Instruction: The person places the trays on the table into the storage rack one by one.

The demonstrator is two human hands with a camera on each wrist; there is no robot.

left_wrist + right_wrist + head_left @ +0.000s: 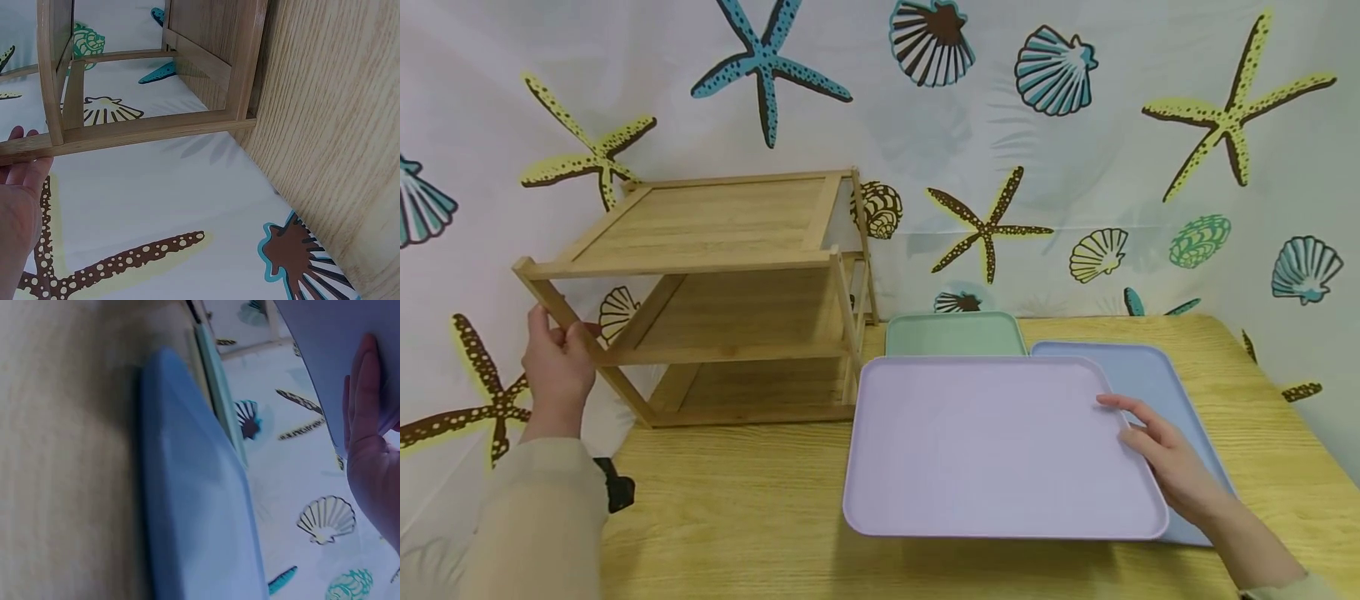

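Observation:
My left hand (559, 362) grips the left front post of a three-tier wooden rack (722, 354), between its top and middle shelves. In the left wrist view its fingers curl round the slat. My right hand (1172, 454) pinches the right edge of a lavender tray (1000, 450), thumb and forefinger on top, other fingers underneath. The lavender tray is held above the table, tilted toward me. It partly covers a blue tray (1150, 375) and a green tray (955, 333), both lying on the table. The right wrist view shows the lavender tray's underside above the blue tray.
The rack stands at the back left of the wooden table (737, 508). A white curtain (1075, 192) with starfish and shells hangs behind and at both sides. A black object (617, 487) sits by the left wrist.

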